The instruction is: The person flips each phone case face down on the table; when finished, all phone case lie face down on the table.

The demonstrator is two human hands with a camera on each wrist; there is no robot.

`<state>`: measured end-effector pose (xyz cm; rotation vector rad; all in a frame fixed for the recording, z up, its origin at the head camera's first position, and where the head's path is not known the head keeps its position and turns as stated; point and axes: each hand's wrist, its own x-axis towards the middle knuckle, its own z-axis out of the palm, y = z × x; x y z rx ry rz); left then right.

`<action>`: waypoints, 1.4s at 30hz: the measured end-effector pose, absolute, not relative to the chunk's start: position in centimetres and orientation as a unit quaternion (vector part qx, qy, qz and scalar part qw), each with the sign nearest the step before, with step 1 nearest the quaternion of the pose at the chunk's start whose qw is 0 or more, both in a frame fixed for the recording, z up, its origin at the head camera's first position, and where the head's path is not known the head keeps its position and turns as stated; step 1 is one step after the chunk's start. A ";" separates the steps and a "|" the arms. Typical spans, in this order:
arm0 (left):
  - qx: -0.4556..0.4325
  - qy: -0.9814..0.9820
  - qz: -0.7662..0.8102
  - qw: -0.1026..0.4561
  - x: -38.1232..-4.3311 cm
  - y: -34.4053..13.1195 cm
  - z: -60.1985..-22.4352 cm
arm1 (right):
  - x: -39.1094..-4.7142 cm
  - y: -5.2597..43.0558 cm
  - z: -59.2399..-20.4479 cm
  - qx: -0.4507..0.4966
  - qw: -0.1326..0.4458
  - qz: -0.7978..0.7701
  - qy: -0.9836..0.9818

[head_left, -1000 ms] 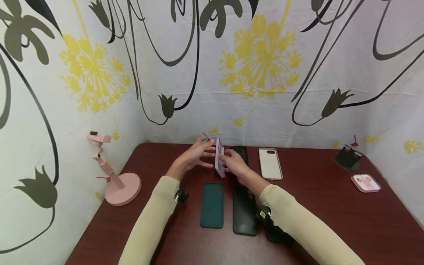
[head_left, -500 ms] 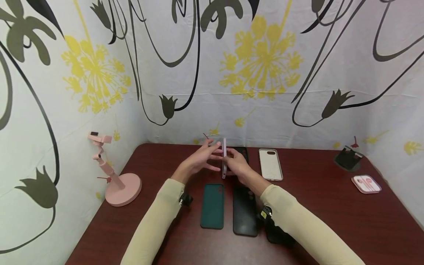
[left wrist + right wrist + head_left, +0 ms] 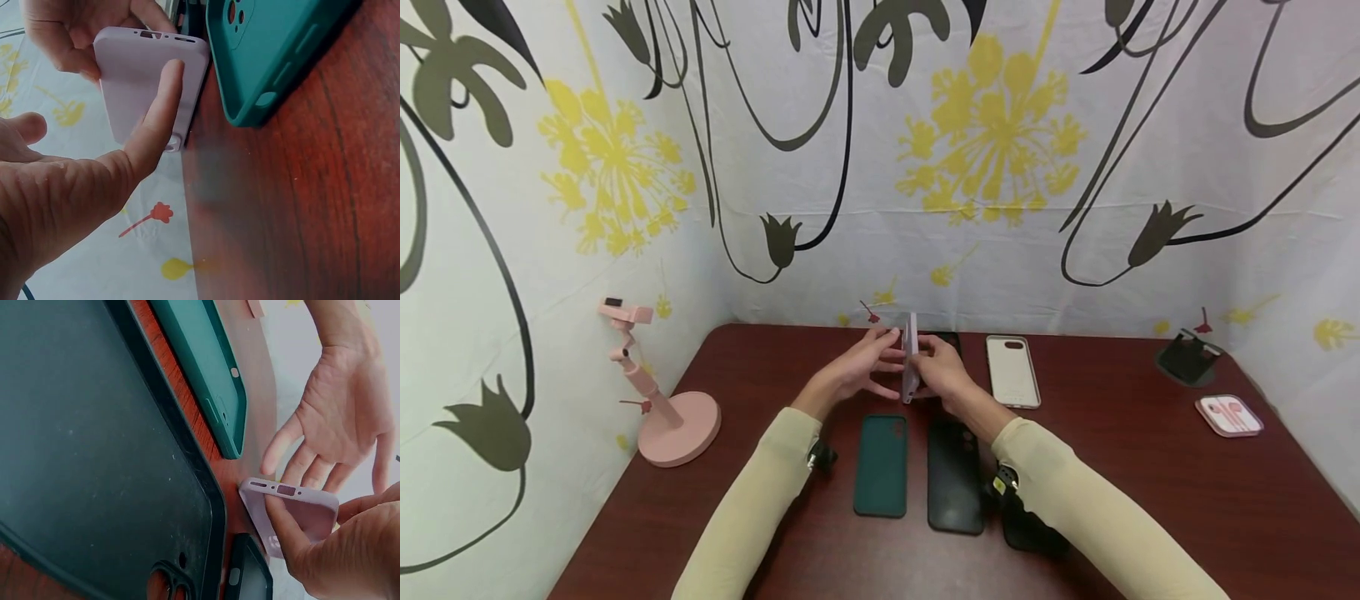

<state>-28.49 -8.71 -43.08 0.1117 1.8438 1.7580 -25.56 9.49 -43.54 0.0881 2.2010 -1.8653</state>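
A lilac phone case (image 3: 128, 81) stood on its long edge between the two hands, roughly upright above the far part of the dark red wooden table (image 3: 1150, 500). The right hand (image 3: 945, 371) pinched it from the right, the thumb laid near the end with the port openings and other fingers at the case's far side. That port end faced the person, while the end with the camera cutout pointed away, toward the patterned cloth (image 3: 820, 183).

The left hand (image 3: 856, 367) was spread on the other side of the case, its fingers extended and parted. In the left wrist view one straight finger crossed in front of the lilac face; whether it touched the surface could not be told.

Just nearer than the held case, a teal-green phone case (image 3: 881, 467) lay flat, and beside it a large black case (image 3: 955, 492). Another dark case (image 3: 1032, 533) lay partly covered by the right forearm. A white phone case (image 3: 1013, 372) rested to the right of the right hand. Farther out were boxed earphones (image 3: 1228, 415) on the right and a pink jointed stand (image 3: 679, 429) on the left.
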 end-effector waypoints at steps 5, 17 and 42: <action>0.033 0.699 0.649 0.297 -28.6 -8.5 -43.5 | -25.5 9.7 -43.7 0.052 0.097 -0.634 0.766; -0.012 0.682 0.673 0.285 -29.3 -8.6 -44.3 | -25.5 9.9 -43.9 0.073 0.085 -0.642 0.759; -0.057 0.720 0.663 0.195 -30.6 -11.1 -45.4 | -25.8 8.6 -44.9 0.066 0.082 -0.638 0.763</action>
